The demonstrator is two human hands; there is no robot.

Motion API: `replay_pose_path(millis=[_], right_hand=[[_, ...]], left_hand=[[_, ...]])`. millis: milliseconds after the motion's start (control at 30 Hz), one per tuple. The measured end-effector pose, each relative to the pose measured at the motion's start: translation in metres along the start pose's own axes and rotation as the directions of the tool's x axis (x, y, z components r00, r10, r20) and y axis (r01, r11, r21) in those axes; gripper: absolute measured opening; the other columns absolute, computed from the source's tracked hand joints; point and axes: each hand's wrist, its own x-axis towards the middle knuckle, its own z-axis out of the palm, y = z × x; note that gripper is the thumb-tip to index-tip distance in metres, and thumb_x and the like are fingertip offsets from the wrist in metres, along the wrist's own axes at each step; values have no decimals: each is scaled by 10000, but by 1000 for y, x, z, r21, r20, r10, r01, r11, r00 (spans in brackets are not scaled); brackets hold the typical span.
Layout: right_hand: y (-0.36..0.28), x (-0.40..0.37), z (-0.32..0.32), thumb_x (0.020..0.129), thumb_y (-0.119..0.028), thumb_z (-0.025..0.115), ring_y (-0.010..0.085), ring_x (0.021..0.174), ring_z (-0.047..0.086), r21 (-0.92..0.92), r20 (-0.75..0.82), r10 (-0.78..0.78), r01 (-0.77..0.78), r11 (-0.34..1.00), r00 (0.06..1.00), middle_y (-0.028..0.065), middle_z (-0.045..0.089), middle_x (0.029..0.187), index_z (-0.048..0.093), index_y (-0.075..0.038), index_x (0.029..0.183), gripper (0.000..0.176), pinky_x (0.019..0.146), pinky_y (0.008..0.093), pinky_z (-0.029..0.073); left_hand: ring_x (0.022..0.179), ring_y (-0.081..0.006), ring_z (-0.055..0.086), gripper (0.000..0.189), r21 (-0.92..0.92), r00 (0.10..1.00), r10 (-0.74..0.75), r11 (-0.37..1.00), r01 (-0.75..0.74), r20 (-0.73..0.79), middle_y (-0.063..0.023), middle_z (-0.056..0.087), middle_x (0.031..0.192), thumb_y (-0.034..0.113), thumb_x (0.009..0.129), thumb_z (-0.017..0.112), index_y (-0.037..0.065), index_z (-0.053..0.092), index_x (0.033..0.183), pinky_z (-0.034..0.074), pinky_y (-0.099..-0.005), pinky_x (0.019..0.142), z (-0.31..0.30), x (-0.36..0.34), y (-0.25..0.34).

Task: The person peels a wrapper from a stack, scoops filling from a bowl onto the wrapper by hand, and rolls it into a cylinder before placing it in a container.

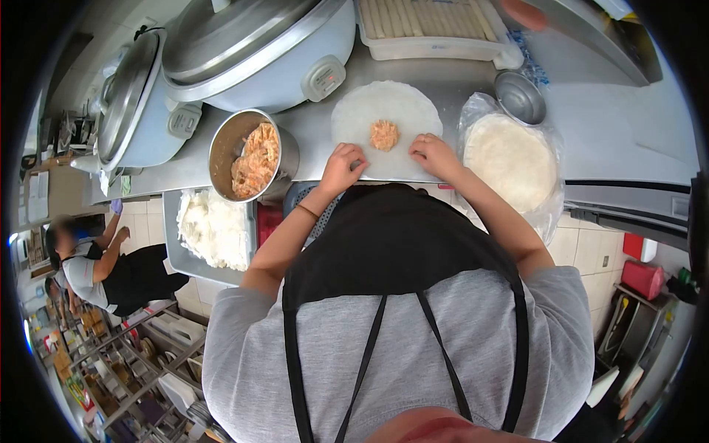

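Note:
A thin round wrapper (384, 103) lies flat on the steel counter in front of me. On it, slightly below its middle, sits a small mound of orange shredded filling (384, 135). My left hand (343, 166) is at the wrapper's near left edge, fingers closed in a pinch on it. At the near right edge my right hand (434, 155) pinches the wrapper in the same way. To the left stands a round metal pot (219, 151) partly full of the same filling. A stack of round wrappers (511, 161) rests on plastic wrap to the right.
Behind the wrapper is a plastic container (432, 49) of pale rolls. A small metal bowl (521, 97) touches the wrapper stack's far edge. Two large cookers (258, 70) stand back left. Below the counter, a grey tub (171, 247) holds white shreds. Another person (111, 266) stands at left.

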Motion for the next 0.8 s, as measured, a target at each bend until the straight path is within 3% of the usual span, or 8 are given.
replay_pose_path(millis=[133,200,233,300,500,633,733,800], right_hand=[[-12,13,-2,701,-176,679,285,930,536,44,-118,34,-29,999,992,87,572,950,620,-72,926,255,820,371,438],[-17,34,3,688,-202,701,279,953,515,-88,-248,-72,51,995,966,91,550,1028,603,-74,1022,371,846,363,428],[-17,41,8,688,-202,701,279,953,515,-88,-248,-73,53,995,966,91,550,1028,603,-74,1022,371,846,363,428],[-13,51,22,658,-228,730,274,964,501,-114,-139,-70,54,992,988,94,539,1041,597,-65,1045,440,860,365,421],[-5,53,48,632,-243,746,275,955,495,-70,-100,-127,120,990,987,80,539,1009,603,-73,1018,445,852,378,423],[-17,52,27,645,-227,737,257,946,498,48,-159,-51,59,997,986,67,543,1002,603,-71,994,405,856,372,419],[-10,51,18,647,-249,744,250,944,503,-113,-75,-75,67,991,994,78,543,1009,600,-78,993,412,874,360,408],[-3,55,23,635,-291,761,274,1005,488,-101,93,-11,20,995,996,113,530,1052,589,-120,1077,503,907,343,390]], left_hand=[[943,-308,536,297,-8,997,32,999,-33,-75,-125,607,976,121,676,718,26,623,940,445,-376,825,-2,9,11],[1011,-313,505,461,7,969,55,998,-55,-240,-138,595,1045,142,662,732,16,575,1078,421,-380,885,4,32,17],[1011,-313,505,461,7,969,55,998,-55,-241,-138,595,1045,142,662,732,16,575,1078,421,-380,885,11,39,15],[1025,-307,495,528,-67,986,-2,998,-10,-168,-137,592,1068,153,662,737,7,552,1135,413,-380,900,22,49,7],[993,-295,517,540,-68,998,-45,997,48,48,-130,596,1058,170,660,738,17,553,1144,422,-376,879,21,48,-8],[979,-291,523,525,-51,1000,16,999,-16,1,-124,603,1036,159,654,735,34,564,1135,430,-367,858,8,43,-6],[975,-281,526,516,25,994,107,994,-106,-20,-121,605,1028,162,656,736,53,571,1133,426,-361,860,7,42,-8],[1033,-265,504,555,8,986,-71,997,71,149,-129,575,1093,172,653,745,84,553,1166,405,-357,908,13,44,-17]])
